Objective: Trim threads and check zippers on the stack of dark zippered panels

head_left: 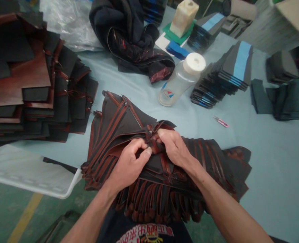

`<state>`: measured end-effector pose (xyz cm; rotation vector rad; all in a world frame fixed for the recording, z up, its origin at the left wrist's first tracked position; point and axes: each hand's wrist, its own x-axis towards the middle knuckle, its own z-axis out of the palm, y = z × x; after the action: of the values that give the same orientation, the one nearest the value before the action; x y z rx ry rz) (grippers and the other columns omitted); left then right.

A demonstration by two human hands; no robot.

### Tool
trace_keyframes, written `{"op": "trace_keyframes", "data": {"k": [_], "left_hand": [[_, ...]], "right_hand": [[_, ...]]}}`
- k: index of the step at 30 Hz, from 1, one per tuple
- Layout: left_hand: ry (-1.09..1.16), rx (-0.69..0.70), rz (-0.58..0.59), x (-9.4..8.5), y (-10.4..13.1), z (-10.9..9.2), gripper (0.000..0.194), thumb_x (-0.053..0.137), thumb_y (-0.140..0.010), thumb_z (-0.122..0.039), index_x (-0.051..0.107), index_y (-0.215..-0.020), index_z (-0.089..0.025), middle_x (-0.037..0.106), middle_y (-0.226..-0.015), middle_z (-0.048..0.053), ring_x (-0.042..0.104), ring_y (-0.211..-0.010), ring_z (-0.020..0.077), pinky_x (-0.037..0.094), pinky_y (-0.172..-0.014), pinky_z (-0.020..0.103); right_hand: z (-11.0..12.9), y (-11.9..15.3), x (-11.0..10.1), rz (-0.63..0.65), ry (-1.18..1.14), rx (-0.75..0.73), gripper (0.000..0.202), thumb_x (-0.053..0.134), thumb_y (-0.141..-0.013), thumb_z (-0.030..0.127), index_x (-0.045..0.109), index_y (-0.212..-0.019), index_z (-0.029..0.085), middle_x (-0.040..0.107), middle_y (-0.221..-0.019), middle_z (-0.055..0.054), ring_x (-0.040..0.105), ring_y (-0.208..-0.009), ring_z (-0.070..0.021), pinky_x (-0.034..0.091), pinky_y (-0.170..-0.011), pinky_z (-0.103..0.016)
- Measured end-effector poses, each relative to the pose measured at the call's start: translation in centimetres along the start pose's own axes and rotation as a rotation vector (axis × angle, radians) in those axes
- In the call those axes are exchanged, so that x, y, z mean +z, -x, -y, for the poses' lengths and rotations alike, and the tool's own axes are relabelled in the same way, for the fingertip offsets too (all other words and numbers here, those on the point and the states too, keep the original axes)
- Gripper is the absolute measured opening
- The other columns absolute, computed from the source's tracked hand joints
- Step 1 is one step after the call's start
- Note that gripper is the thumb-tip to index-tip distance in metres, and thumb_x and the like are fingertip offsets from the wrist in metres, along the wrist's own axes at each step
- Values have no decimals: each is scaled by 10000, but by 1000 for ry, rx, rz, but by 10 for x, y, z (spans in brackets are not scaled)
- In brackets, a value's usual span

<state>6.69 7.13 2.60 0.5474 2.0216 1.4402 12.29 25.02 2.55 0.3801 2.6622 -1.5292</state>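
Both hands work close together over a pile of dark leather pieces (129, 118) with reddish-brown strips and zippers along them. With its thumb and fingers pinched, my left hand (131, 160) grips a leather strip (154, 146) near the pile's middle. Just to the right, my right hand (173, 145) is closed on the same strip, thumb and forefinger pressed together. What lies under the fingertips is partly hidden. Several similar pieces fan out in layers below and to the right of my hands, reaching the table's front edge.
Stacked brown and black leather panels (35, 84) fill the left. Beyond the pile stand a clear bottle (177, 82) with a white cap and dark stacks with blue strips (222, 72). Small pink-handled snips (221, 121) lie at right. A white tray (63, 194) sits lower left; a dark jacket (136, 44) lies behind.
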Motion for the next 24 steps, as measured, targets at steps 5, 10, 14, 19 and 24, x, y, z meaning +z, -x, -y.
{"op": "trace_keyframes", "data": {"k": [5,10,14,19,24], "left_hand": [[-5,-68,-35,11,24,-1,238,522,-946,-317,492,-729,-225,491,-719,-35,462,-686,152,365,-663,288],[-40,-58,-1,17,27,-2,215,505,-931,-296,459,-731,-230,484,-706,-43,461,-673,146,349,-654,288],[-141,-10,58,23,35,4,233,486,-931,-254,403,-714,-235,459,-685,-47,441,-647,143,315,-648,298],[-261,142,83,30,39,10,242,474,-938,-172,355,-738,-238,442,-697,-47,420,-633,142,278,-635,308],[-369,307,140,38,36,19,252,439,-932,-112,318,-758,-250,462,-712,-26,432,-660,165,303,-656,327]], "right_hand": [[-1,-3,-2,43,-54,164,571,409,-1034,584,590,-638,214,604,-610,-4,533,-590,-143,380,-610,-302],[0,-1,-1,-157,116,148,326,629,-912,507,597,-746,229,573,-621,47,485,-581,-127,342,-625,-300],[0,-1,0,-172,231,133,264,707,-863,473,628,-794,231,657,-767,18,548,-691,-154,383,-697,-313],[1,1,0,-185,446,-22,170,711,-910,386,690,-896,218,720,-946,-54,608,-912,-235,424,-846,-364],[6,2,3,-76,504,8,242,731,-956,446,748,-903,211,779,-934,-65,644,-942,-262,422,-877,-390]]}}
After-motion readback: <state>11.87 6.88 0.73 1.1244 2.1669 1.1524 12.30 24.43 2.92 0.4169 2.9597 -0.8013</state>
